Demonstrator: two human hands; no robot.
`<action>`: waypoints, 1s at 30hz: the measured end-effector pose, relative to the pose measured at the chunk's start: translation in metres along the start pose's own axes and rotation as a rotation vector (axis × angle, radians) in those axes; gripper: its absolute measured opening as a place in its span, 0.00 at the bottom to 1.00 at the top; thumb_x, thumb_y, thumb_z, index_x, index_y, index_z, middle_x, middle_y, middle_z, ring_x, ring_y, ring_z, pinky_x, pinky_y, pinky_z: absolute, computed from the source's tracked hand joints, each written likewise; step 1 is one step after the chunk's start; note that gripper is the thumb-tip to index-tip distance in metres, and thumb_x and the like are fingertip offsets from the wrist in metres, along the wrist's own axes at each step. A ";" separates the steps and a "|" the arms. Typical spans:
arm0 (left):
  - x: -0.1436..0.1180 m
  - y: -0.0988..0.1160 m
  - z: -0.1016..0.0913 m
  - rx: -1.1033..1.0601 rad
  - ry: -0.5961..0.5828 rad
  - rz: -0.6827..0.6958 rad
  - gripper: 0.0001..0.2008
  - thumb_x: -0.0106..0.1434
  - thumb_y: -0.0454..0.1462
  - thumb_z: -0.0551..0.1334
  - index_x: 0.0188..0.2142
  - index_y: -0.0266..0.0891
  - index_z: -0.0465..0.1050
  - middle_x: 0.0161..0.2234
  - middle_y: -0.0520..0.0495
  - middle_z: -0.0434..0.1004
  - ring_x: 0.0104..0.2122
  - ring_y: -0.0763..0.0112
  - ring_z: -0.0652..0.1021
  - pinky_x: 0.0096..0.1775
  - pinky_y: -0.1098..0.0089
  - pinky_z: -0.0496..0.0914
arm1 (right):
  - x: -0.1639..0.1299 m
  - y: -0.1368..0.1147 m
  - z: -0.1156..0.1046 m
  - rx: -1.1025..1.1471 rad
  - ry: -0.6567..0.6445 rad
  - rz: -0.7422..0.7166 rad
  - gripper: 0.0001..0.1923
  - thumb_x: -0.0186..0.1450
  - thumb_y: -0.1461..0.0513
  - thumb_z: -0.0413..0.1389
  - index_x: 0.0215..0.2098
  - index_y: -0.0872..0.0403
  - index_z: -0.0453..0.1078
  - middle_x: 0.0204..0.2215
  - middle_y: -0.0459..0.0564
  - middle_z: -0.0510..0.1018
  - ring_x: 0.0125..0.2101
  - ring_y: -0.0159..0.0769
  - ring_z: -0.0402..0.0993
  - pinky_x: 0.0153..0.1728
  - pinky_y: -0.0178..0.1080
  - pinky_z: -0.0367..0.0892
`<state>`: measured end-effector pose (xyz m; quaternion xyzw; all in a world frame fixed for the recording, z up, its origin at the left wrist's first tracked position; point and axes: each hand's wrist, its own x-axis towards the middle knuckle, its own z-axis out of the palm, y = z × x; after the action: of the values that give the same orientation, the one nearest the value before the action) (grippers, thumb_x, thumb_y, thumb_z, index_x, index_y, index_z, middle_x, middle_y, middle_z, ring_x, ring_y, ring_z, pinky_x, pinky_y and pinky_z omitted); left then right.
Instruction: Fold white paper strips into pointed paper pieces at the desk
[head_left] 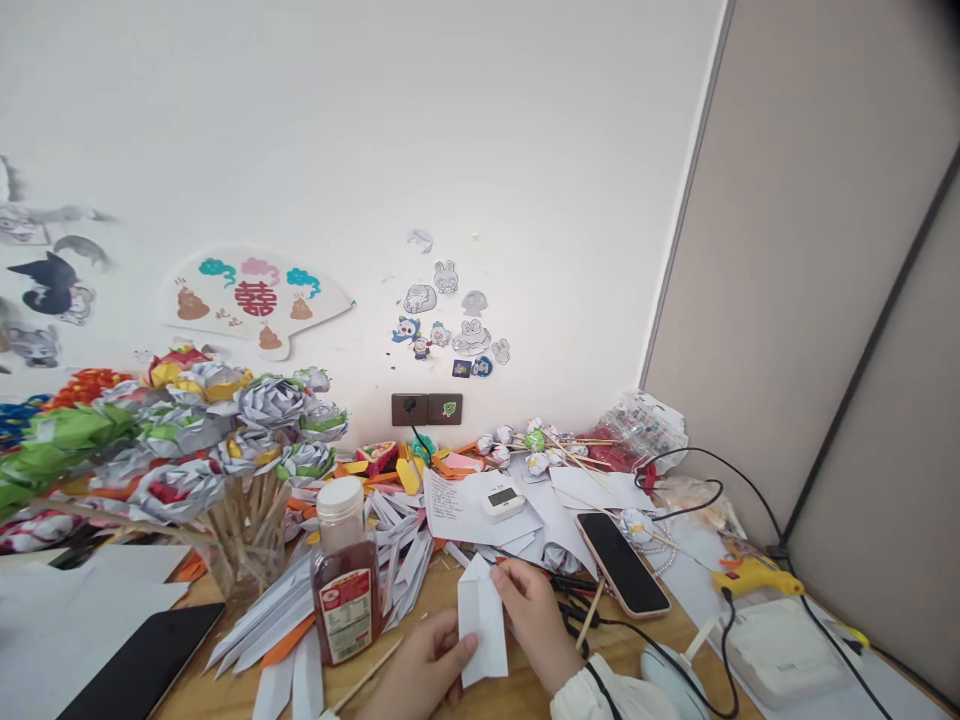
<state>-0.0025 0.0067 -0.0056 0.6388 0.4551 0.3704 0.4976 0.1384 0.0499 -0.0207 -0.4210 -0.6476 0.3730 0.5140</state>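
Between my two hands is a folded strip of white paper (481, 620), upright, with a pointed top and crease lines along it. My left hand (431, 662) pinches its lower left edge, thumb on the front. My right hand (536, 622) grips the upper right edge between thumb and fingers. Left of my hands stands a bottle (345, 580) of reddish-brown liquid with a white cap. Many folded white paper strips (401, 535) lie heaped behind and beside the bottle.
Paper flowers (274, 405) on sticks fill a clear container at left, near a black tablet (150, 665). A phone (624, 565), a white timer (502, 497), a yellow glue gun (757, 578) and a white box (784, 650) lie rightward. Black cables (645, 625) cross the table.
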 end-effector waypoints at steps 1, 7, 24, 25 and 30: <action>0.000 -0.001 0.001 0.007 0.023 -0.008 0.16 0.50 0.49 0.55 0.23 0.37 0.63 0.16 0.57 0.62 0.15 0.78 0.65 0.18 0.76 0.59 | 0.000 0.001 0.000 0.020 -0.004 0.000 0.16 0.59 0.54 0.46 0.21 0.56 0.61 0.17 0.43 0.62 0.21 0.29 0.58 0.22 0.31 0.57; 0.004 -0.004 -0.001 -0.082 0.218 -0.105 0.16 0.48 0.50 0.55 0.21 0.40 0.60 0.10 0.58 0.60 0.09 0.77 0.63 0.14 0.76 0.57 | -0.008 -0.016 -0.004 -0.033 -0.076 -0.074 0.13 0.60 0.59 0.45 0.42 0.53 0.61 0.25 0.46 0.69 0.24 0.32 0.65 0.25 0.32 0.61; 0.006 -0.005 -0.004 -0.210 0.167 -0.073 0.17 0.46 0.48 0.59 0.28 0.38 0.63 0.16 0.55 0.67 0.14 0.75 0.69 0.17 0.75 0.61 | -0.009 -0.016 -0.012 -0.297 -0.353 -0.201 0.04 0.55 0.64 0.55 0.28 0.52 0.71 0.26 0.46 0.72 0.30 0.33 0.66 0.31 0.33 0.59; 0.005 -0.004 -0.004 -0.225 0.161 -0.076 0.17 0.46 0.48 0.59 0.28 0.37 0.63 0.17 0.54 0.68 0.15 0.74 0.70 0.18 0.75 0.62 | -0.010 -0.015 -0.010 -0.286 -0.324 -0.160 0.04 0.54 0.65 0.55 0.28 0.52 0.71 0.25 0.45 0.72 0.28 0.32 0.66 0.30 0.33 0.59; 0.006 -0.003 -0.004 -0.311 0.126 -0.090 0.18 0.43 0.45 0.63 0.30 0.36 0.66 0.25 0.49 0.73 0.21 0.72 0.72 0.22 0.73 0.65 | -0.010 -0.009 -0.005 -0.215 -0.234 -0.010 0.05 0.51 0.67 0.55 0.27 0.55 0.69 0.21 0.43 0.68 0.23 0.30 0.63 0.25 0.31 0.59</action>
<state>-0.0048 0.0140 -0.0077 0.5086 0.4507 0.4529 0.5771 0.1435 0.0377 -0.0150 -0.4241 -0.7415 0.3454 0.3886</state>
